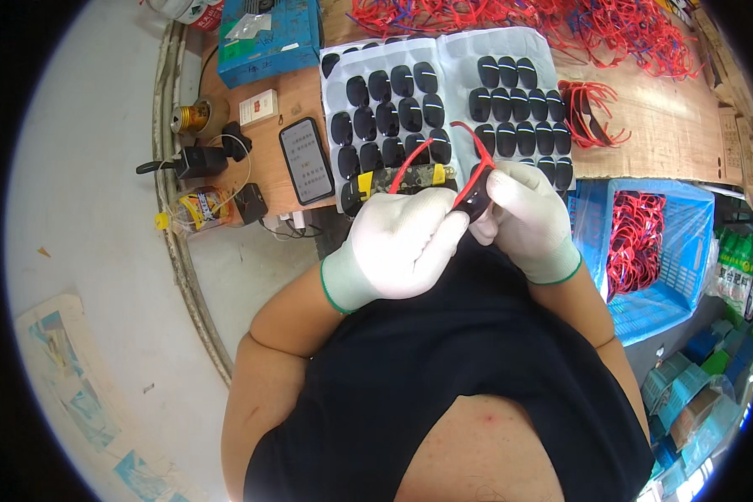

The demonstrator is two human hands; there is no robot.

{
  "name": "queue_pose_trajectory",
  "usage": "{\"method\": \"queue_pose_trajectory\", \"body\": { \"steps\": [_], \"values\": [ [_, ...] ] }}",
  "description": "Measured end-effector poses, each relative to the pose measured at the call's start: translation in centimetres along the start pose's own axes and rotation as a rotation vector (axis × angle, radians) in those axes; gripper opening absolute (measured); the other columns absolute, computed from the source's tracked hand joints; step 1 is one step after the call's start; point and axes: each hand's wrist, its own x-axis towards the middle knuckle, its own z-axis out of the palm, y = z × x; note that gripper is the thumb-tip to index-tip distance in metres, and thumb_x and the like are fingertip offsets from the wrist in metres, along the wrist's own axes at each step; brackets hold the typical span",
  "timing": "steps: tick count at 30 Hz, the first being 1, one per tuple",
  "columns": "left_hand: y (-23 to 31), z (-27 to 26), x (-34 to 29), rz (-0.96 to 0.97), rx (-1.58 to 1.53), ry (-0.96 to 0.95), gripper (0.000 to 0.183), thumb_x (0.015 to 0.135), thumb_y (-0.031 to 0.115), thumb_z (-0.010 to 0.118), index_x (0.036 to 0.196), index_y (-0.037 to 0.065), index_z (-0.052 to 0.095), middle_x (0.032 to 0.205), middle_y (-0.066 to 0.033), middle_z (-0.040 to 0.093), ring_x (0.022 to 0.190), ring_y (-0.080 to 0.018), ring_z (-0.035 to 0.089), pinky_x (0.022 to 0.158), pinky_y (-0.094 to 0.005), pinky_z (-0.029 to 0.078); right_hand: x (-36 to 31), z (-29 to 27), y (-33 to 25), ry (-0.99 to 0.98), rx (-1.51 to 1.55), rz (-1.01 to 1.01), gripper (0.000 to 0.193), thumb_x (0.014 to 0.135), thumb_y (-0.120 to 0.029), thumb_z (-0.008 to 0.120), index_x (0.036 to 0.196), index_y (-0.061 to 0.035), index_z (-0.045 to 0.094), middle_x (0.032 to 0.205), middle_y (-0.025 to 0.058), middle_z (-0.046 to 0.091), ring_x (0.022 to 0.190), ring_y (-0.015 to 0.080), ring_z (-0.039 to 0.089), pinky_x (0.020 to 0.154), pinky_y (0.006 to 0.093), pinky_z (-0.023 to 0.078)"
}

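Observation:
In front of my chest, both gloved hands hold a pair of red-framed glasses with their temple arms pointing away from me. My left hand is closed around the left side, fingers curled. My right hand pinches the right side, its thumb by a dark lens. The other side of the frame is hidden behind my left glove. Just beyond lies a worn dark bar with yellow tape. Rows of loose dark lenses rest on white paper sheets.
A phone lies left of the sheets, near a blue box, chargers and cables. Red frames are heaped at the back. Several more glasses sit right of the lenses. A blue crate holding red frames stands at right.

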Motion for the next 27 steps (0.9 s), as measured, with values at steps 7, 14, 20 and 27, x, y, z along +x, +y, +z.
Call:
{"method": "queue_pose_trajectory", "body": {
  "steps": [7,14,20,27],
  "values": [
    [0.5,-0.4,0.9,0.138,-0.072,0.03,0.011,0.094,-0.001,0.054,0.093,-0.005,0.064,0.061,-0.0053,0.06,0.047,-0.0164,0.059,0.047,-0.0277,0.047,-0.8,0.8,0.2,-0.108,0.092,-0.125,0.025,0.095,-0.019,0.06,0.101,0.0051,0.064,0.076,0.0079,0.061,0.061,0.0134,0.054,0.057,0.0298,0.044],
    [0.3,-0.2,0.9,-0.255,-0.342,0.019,0.022,0.099,0.006,0.051,0.117,-0.005,0.057,0.079,-0.0069,0.067,0.062,-0.0118,0.064,0.057,-0.0254,0.051,-0.2,0.3,0.1,0.01,-0.311,-0.202,0.01,0.093,-0.008,0.062,0.094,0.0014,0.065,0.076,0.0052,0.063,0.068,0.0118,0.058,0.064,0.0271,0.047],
    [0.0,0.3,0.8,-0.127,-0.089,0.044,0.035,0.092,0.0,0.057,0.126,-0.007,0.054,0.088,-0.0142,0.069,0.066,-0.0211,0.069,0.061,-0.0313,0.055,0.2,0.3,0.1,0.001,-0.394,-0.134,0.016,0.095,-0.011,0.061,0.085,0.0006,0.064,0.073,0.0055,0.063,0.064,0.0118,0.057,0.062,0.0261,0.046],
    [0.1,1.0,0.5,0.081,0.184,0.157,0.039,0.084,-0.003,0.064,0.121,-0.012,0.056,0.082,-0.0168,0.067,0.059,-0.0266,0.068,0.053,-0.0327,0.054,0.8,-0.1,1.0,-0.07,-0.229,-0.098,0.022,0.096,-0.014,0.061,0.079,-0.0008,0.06,0.069,0.0056,0.061,0.062,0.0114,0.056,0.06,0.0263,0.046]
  ]
}}
